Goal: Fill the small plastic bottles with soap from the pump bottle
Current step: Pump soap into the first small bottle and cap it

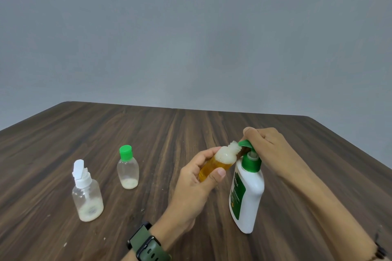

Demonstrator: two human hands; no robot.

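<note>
your left hand (198,178) curls round a small clear plastic bottle of amber soap (218,162), foam at its threaded open neck, tilted to the green spout of the white plastic pump bottle (247,193) on the dark wood-grain counter (148,133). your right hand (265,144) is closed over the pump head – pressing on it. to the left stand a clear oval bottle with a green cap (128,168) and a round clear bottle with an open white flip cap (87,193), each with pale foam at the bottom. the green label is only partly legible – "…tol".
</note>
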